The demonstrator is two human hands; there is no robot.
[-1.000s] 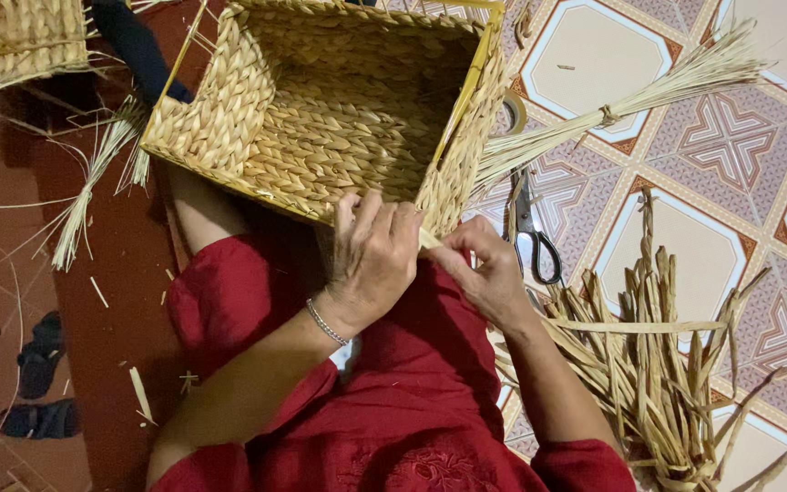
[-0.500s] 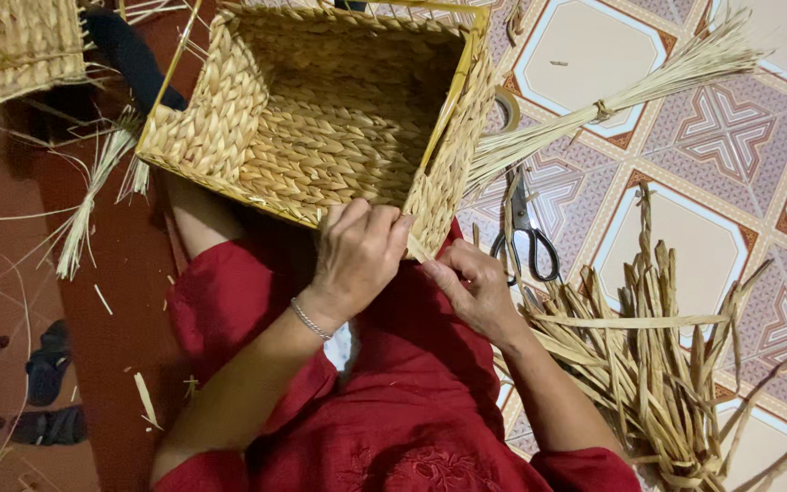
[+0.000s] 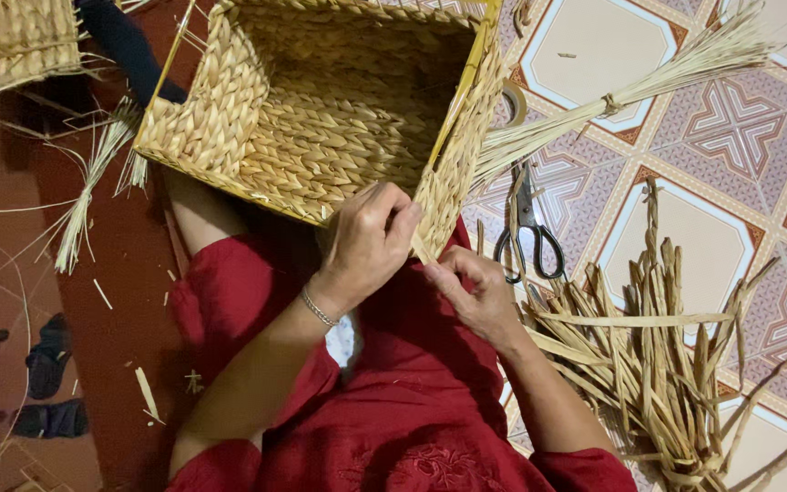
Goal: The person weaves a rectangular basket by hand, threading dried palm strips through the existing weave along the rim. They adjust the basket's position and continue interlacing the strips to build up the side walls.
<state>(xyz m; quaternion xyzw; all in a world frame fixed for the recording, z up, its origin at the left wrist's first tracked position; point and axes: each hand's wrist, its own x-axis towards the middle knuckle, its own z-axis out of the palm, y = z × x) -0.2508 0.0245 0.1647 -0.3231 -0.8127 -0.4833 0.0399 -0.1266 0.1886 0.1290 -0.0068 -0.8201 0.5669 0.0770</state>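
Observation:
A rectangular woven straw basket [image 3: 257, 118] rests on my lap, its opening facing up. My left hand [image 3: 371, 241] grips the basket's near corner, fingers curled over the woven rim. My right hand [image 3: 471, 292] sits just to the right of it, pinching a thin straw strand [image 3: 423, 251] that runs to that same corner. A bracelet circles my left wrist. I wear red clothes.
Black-handled scissors [image 3: 528, 232] lie on the patterned tile floor right of the basket. A tied bundle of thin straw [image 3: 630, 87] stretches to the upper right, and a heap of flat dried strips [image 3: 667, 364] lies at lower right. Another woven basket [image 3: 11, 41] is at top left.
The basket has shifted slightly left and closer. My left hand moved onto the corner rim, and my right hand now pinches the strand closer to it.

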